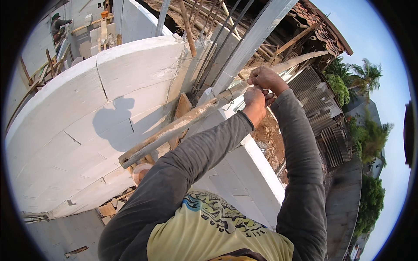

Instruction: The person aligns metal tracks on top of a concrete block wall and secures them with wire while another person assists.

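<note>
A round wooden pole [187, 119] slants from the lower left up to my hands, beside an upright metal channel post [257, 41]. My left hand [255, 103] is closed against the pole's upper part, its fingertips hidden, so what it grips cannot be made out. Just above it, my right hand [267, 80] is bent over in a pinch, close to touching the left. A thin wire [236, 78] runs toward the right fingers and seems held there. Another loop of wire [230, 96] goes around the pole just left of my hands.
A curved white block wall [130, 65] fills the left. Steel bars [217, 43] stand by the post. A lower white wall [261, 165] lies below my arms. Roof tiles [320, 26] and corrugated sheets [315, 93] are beyond. Another person [58, 27] crouches far left.
</note>
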A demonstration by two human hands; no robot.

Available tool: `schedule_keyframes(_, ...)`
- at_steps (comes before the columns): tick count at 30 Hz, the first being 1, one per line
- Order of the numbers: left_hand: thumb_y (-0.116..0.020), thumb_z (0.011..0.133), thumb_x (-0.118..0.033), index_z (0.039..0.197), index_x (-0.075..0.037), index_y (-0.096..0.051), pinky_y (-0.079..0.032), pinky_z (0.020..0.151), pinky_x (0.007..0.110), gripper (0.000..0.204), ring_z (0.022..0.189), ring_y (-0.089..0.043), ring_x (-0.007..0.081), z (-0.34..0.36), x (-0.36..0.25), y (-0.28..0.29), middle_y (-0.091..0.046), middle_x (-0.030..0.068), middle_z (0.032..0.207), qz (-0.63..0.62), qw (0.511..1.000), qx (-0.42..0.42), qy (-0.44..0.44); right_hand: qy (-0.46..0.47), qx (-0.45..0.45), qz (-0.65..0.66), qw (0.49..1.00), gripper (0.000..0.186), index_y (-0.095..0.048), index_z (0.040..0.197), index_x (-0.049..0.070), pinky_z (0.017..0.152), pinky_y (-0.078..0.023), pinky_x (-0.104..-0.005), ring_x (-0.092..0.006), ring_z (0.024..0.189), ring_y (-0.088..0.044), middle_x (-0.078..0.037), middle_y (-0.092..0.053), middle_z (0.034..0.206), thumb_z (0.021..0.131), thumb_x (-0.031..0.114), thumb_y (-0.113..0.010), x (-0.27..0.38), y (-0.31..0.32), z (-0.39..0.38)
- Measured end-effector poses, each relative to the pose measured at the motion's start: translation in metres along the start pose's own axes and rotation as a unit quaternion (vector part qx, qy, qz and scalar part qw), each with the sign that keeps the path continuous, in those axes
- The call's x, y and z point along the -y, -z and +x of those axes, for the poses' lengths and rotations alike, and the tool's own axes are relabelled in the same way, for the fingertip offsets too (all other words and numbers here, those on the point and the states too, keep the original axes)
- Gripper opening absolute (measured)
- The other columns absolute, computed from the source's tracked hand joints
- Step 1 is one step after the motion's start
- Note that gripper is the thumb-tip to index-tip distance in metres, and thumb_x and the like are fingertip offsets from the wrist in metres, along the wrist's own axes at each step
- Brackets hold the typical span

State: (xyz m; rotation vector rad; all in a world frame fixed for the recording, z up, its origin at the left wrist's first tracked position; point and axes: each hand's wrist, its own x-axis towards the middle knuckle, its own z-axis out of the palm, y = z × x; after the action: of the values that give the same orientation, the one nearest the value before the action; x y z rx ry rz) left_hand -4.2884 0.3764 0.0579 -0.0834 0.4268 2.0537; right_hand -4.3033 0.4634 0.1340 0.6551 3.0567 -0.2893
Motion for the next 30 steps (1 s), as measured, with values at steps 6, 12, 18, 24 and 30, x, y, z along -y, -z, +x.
schedule_keyframes(6, -0.055, 0.094, -0.018, 0.088, -0.005, -0.055, -0.048, 0.05, 0.027, 0.014, 0.056, -0.052, 0.0122, -0.048, -0.04, 0.014, -0.053, 0.0023, 0.07, 0.274, 0.945, 0.164, -0.076, 0.039, -0.021, -0.028, 0.999, 0.023, -0.07, 0.075, 0.002, 0.062, -0.048, -0.0401, -0.0265, 0.061, -0.063, -0.012, -0.066, 0.065, 0.074, 0.024, -0.073, -0.023, -0.012, 0.015)
schedule_keyframes(12, -0.058, 0.093, -0.02, 0.093, -0.001, -0.06, -0.044, 0.069, 0.026, 0.02, 0.074, -0.055, 0.0106, 0.007, -0.155, 0.033, -0.06, 0.003, 0.083, 0.439, 0.803, -0.009, -0.404, 0.042, -0.039, 0.01, 0.998, 0.016, -0.072, 0.082, 0.001, 0.064, -0.051, -0.0397, -0.029, 0.068, -0.067, -0.016, -0.068, 0.072, 0.076, 0.015, -0.069, 0.005, -0.018, 0.034)
schedule_keyframes(18, -0.056, 0.093, -0.016, 0.11, 0.001, -0.062, -0.049, 0.076, 0.029, 0.025, 0.081, -0.062, 0.0225, 0.081, -0.169, 0.043, -0.066, 0.0095, 0.097, 0.567, 0.82, 0.027, -0.07, 0.165, -0.146, -0.086, 0.972, 0.021, -0.069, 0.095, 0.002, 0.074, -0.051, -0.0448, -0.0381, 0.083, -0.065, -0.02, -0.068, 0.089, 0.083, 0.018, -0.066, -0.007, -0.024, 0.042)
schedule_keyframes(24, -0.062, 0.091, -0.014, 0.106, 0.001, -0.063, -0.055, 0.08, 0.035, 0.022, 0.085, -0.067, 0.0198, 0.137, -0.18, 0.059, -0.069, 0.0122, 0.098, 0.395, 0.884, 0.212, 0.13, 0.175, -0.138, -0.158, 0.962, 0.024, -0.067, 0.099, 0.004, 0.075, -0.05, -0.0476, -0.0399, 0.086, -0.063, -0.02, -0.067, 0.092, 0.085, 0.024, -0.064, -0.001, -0.007, 0.044)
schedule_keyframes(30, -0.066, 0.089, -0.012, 0.101, 0.001, -0.066, -0.057, 0.076, 0.031, 0.017, 0.081, -0.069, 0.0164, 0.14, -0.178, 0.065, -0.071, 0.0107, 0.095, 0.328, 0.907, 0.222, 0.143, 0.146, -0.135, -0.167, 0.966, 0.022, -0.066, 0.099, 0.006, 0.074, -0.05, -0.0475, -0.0385, 0.087, -0.063, -0.019, -0.067, 0.093, 0.085, 0.023, -0.065, -0.003, -0.005, 0.047)
